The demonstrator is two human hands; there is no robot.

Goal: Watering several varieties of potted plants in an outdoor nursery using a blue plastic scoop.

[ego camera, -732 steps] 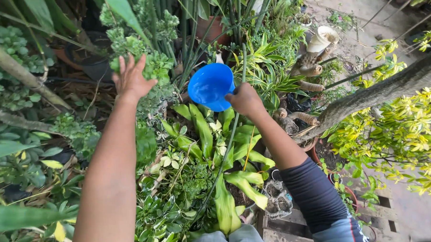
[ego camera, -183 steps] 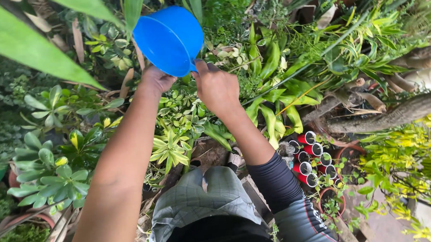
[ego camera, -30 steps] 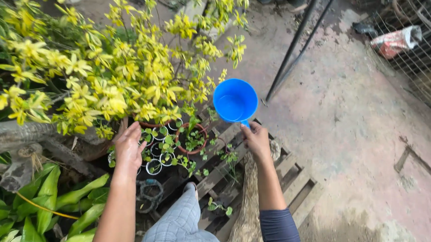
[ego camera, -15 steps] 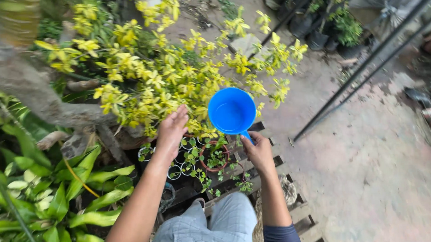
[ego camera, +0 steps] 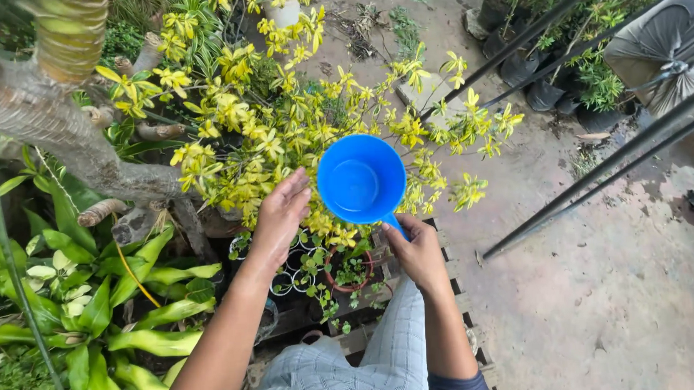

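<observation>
In the head view, a blue dipper is held above the yellow-leaved shrub, mouth upward, handle pointing near-right. The right hand is clamped on the handle; the left hand is spread open among the leaves.

Right hand grips the handle of a blue plastic dipper, bowl facing up over the yellow-leaved shrub. Left hand is open, fingers among the yellow leaves beside the dipper. Small potted seedlings sit below on a wooden pallet.
</observation>
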